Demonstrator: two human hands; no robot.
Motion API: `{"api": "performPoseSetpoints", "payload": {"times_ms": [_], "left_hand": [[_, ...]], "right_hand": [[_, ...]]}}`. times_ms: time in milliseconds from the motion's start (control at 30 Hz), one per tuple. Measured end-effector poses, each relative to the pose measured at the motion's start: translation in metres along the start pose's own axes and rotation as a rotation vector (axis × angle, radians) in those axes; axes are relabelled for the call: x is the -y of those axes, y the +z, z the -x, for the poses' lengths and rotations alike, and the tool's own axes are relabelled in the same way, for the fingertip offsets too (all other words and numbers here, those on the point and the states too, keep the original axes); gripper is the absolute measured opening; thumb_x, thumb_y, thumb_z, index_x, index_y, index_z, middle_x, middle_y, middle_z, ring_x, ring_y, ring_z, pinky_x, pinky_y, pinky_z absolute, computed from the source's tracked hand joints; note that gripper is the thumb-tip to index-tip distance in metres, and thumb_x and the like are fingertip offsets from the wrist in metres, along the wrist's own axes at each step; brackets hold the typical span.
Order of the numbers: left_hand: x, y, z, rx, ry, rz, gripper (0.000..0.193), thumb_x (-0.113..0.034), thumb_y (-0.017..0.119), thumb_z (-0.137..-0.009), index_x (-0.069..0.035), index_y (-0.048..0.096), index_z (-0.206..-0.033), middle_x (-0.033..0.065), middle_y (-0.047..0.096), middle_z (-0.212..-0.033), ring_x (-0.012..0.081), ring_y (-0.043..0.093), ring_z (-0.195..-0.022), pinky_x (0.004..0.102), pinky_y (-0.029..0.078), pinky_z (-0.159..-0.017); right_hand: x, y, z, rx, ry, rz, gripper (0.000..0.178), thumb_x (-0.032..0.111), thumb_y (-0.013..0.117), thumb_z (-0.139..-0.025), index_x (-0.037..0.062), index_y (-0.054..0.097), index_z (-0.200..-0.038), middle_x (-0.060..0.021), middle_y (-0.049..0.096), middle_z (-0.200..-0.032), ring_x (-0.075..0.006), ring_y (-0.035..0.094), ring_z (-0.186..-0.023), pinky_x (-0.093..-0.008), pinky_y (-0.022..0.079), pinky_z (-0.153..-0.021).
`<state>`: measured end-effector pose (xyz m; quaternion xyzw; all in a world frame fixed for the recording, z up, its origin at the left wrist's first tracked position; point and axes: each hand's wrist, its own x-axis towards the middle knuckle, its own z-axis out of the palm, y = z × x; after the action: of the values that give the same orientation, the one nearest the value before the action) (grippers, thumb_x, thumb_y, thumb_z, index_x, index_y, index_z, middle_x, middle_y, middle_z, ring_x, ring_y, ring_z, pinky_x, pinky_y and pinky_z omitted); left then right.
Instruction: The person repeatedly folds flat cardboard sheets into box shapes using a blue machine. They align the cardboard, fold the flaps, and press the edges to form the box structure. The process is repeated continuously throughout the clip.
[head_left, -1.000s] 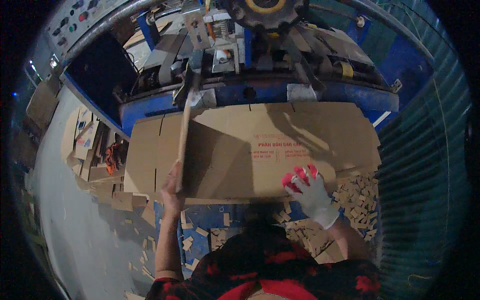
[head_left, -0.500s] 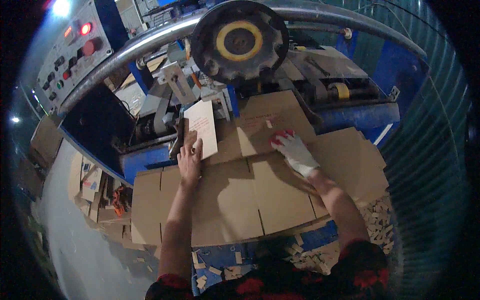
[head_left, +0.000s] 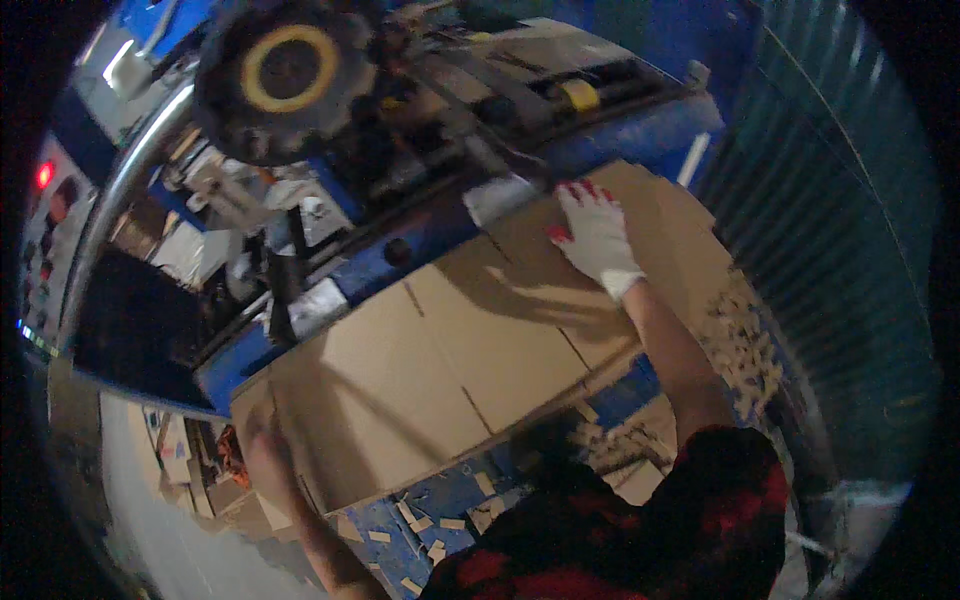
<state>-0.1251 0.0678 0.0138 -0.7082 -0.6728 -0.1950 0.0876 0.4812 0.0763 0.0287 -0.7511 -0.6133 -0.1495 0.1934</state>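
A long flat sheet of brown cardboard [head_left: 400,390], cut with several dark slots, lies in front of the machine. At its far right end my right hand [head_left: 600,235] rests flat, in a white glove with red fingertips, its fingers stretched out. My left hand [head_left: 268,450], bare, is at the sheet's left end. Motion smears its fingers, so whether it grips the edge does not show. Shadows from my arms fall across the cardboard.
A blue machine [head_left: 400,250] with a large black handwheel [head_left: 285,70] stands along the far side. At the left is a control panel [head_left: 50,210] with a red light. Cardboard scraps [head_left: 740,345] lie at the right, and a ribbed green wall [head_left: 810,250] stands beyond.
My left hand has left the pale printed card and come to the cardboard's left end. The pale card and brown printed piece no longer show. My view has turned.
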Motion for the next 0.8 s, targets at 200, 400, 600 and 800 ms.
{"api": "performPoseSetpoints", "payload": {"times_ms": [200, 400, 600, 800], "left_hand": [[0.124, -0.021, 0.119, 0.341, -0.508, -0.046, 0.069, -0.053, 0.061, -0.084, 0.002, 0.053, -0.124, 0.0256, 0.056, -0.118, 0.0431, 0.052, -0.111, 0.0488, 0.042, -0.09], [0.137, -0.023, 0.15, 0.195, -0.499, -0.001, 0.079, -0.058, 0.072, -0.071, 0.004, 0.055, -0.118, 0.0291, 0.055, -0.107, 0.0452, 0.053, -0.103, 0.05, 0.042, -0.086], [0.083, -0.064, 0.128, 0.231, -0.553, -0.226, 0.081, -0.047, 0.079, -0.067, 0.005, 0.053, -0.122, 0.0263, 0.056, -0.108, 0.0404, 0.054, -0.105, 0.0461, 0.044, -0.088], [-0.013, -0.104, 0.147, -0.074, -0.228, 1.115, 0.057, -0.02, 0.073, -0.079, 0.003, 0.052, -0.126, 0.0151, 0.054, -0.128, 0.0277, 0.052, -0.117, 0.0384, 0.043, -0.095]], "right_hand": [[-0.062, -0.084, 0.137, 0.194, 0.35, 0.176, 0.086, 0.052, 0.071, -0.072, 0.0057, 0.04, -0.137, -0.0158, 0.04, -0.141, -0.0351, 0.033, -0.133, -0.0501, 0.024, -0.11], [-0.111, -0.078, 0.242, -0.443, 0.783, 0.282, 0.109, 0.051, 0.084, -0.056, -0.0031, 0.034, -0.137, -0.0226, 0.031, -0.144, -0.036, 0.029, -0.135, -0.0436, 0.03, -0.108], [-0.119, -0.069, 0.246, -0.604, 1.102, -1.418, 0.062, 0.01, 0.07, -0.079, -0.0001, 0.041, -0.133, -0.0103, 0.052, -0.125, -0.0193, 0.054, -0.11, -0.0345, 0.046, -0.089], [0.004, -0.145, 0.228, 0.06, 0.34, -0.921, 0.042, 0.006, 0.064, -0.083, 0.0035, 0.051, -0.122, -0.013, 0.053, -0.125, -0.023, 0.053, -0.113, -0.0345, 0.039, -0.097]]}}
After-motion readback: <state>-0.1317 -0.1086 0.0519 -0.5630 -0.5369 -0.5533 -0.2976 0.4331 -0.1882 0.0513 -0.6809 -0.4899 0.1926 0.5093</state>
